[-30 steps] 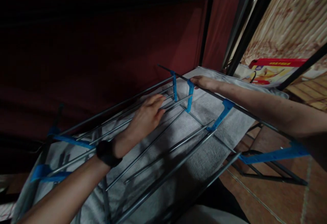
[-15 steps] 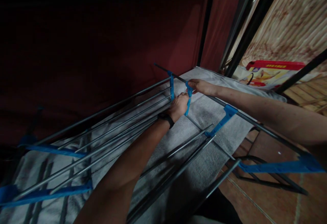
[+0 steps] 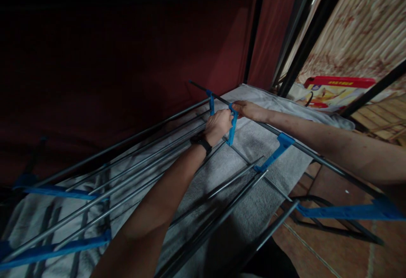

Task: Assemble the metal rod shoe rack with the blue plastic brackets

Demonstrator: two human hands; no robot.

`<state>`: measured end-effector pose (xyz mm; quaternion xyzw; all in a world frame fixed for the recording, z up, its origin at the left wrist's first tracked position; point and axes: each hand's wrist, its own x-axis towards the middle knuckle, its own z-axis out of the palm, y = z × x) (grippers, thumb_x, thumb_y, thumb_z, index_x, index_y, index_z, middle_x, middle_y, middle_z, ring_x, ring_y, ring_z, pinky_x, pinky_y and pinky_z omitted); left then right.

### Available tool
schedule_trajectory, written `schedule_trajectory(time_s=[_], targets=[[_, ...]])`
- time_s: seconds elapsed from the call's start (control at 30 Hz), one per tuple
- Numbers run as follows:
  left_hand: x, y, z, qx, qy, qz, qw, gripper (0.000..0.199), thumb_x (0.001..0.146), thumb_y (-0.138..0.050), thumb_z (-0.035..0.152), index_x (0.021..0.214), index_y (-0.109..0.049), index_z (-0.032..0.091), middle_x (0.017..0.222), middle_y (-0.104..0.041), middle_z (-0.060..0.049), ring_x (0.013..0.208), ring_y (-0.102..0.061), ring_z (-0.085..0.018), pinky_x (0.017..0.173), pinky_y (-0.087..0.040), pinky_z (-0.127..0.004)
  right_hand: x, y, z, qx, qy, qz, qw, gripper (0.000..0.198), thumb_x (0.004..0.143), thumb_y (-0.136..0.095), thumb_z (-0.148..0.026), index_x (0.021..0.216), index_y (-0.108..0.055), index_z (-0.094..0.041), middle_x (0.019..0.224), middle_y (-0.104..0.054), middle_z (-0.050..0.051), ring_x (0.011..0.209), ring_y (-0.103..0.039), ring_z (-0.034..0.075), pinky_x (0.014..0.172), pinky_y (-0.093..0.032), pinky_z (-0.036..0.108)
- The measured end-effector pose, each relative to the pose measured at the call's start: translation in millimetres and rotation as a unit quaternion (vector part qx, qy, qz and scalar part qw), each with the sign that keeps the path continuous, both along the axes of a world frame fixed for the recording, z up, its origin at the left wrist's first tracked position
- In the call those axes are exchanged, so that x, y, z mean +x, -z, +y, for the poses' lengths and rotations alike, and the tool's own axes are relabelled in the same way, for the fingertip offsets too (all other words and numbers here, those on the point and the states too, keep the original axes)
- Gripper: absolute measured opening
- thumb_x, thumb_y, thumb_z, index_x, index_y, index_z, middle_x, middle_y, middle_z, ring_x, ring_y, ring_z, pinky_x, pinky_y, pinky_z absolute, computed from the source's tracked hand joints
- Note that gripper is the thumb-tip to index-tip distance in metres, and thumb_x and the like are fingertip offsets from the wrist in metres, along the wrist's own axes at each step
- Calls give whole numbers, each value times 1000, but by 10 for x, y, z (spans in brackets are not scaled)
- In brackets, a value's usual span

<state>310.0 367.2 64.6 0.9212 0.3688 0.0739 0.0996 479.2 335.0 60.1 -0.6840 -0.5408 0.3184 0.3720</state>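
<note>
A rack of grey metal rods (image 3: 133,142) and blue plastic brackets lies across a grey cloth. My left hand (image 3: 221,122), with a dark watch on its wrist, is closed around the far end of a metal rod, right beside a blue bracket (image 3: 233,129). Its fingertips are partly hidden. Across from it, my right hand (image 3: 249,109) pinches the top of that same bracket, where it sits on a long dark tube (image 3: 323,159). Farther along the tube are another blue bracket (image 3: 211,102) and a nearer one (image 3: 274,153).
The grey cloth (image 3: 279,176) covers a low surface against a dark red panel (image 3: 190,49). Loose rod ends (image 3: 234,176) stick up in front. At right stand a red and yellow box (image 3: 339,92), dark metal bars (image 3: 312,37) and a tiled floor (image 3: 320,244).
My left hand has shifted slightly left and up along the bracket. The rods on the left have moved a little down and left. My right hand stays on the bracket.
</note>
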Motion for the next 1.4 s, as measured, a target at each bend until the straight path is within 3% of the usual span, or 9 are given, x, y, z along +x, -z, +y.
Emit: schedule_trajectory(time_s=[0.13, 0.4, 0.73, 1.13, 1.4], targets=[[12, 31, 67, 4, 13, -33, 999, 26, 104, -49, 32, 118, -68, 21, 117, -76, -12, 112, -71, -24, 90, -52, -30, -14, 6, 9, -5, 12, 30, 999, 26, 101, -64, -38, 90, -69, -15, 82, -71, 6, 80, -68, 18, 79, -59, 29], [34, 52, 84, -10, -1, -48, 999, 25, 102, -52, 33, 111, -72, 20, 115, -76, -12, 107, -71, -25, 88, -53, -32, -76, -44, -14, -18, 26, 61, 998, 31, 97, -69, -45, 96, -71, -14, 82, -71, 6, 77, -66, 16, 72, -59, 26], [-32, 64, 29, 2, 12, -46, 999, 24, 103, -51, 31, 112, -71, 19, 113, -76, -12, 108, -71, -24, 87, -52, -31, -86, -26, 3, -13, 24, 49, 998, 26, 98, -68, -37, 87, -69, -14, 81, -70, 6, 77, -66, 16, 68, -58, 23], [-41, 143, 116, -12, 15, -81, 997, 19, 102, -54, 31, 106, -70, 22, 110, -76, -9, 107, -71, -23, 86, -52, -32, -78, 34, 42, -2, 20, 47, 999, 29, 96, -70, -42, 92, -72, -14, 80, -71, 6, 76, -66, 16, 68, -59, 23], [-15, 64, 85, -30, 1, -58, 998, 20, 102, -55, 31, 103, -72, 21, 108, -76, -10, 104, -71, -23, 86, -53, -33, -99, 41, 38, -6, 31, 36, 999, 31, 97, -69, -43, 94, -73, -13, 84, -73, 7, 76, -67, 16, 68, -59, 24]])
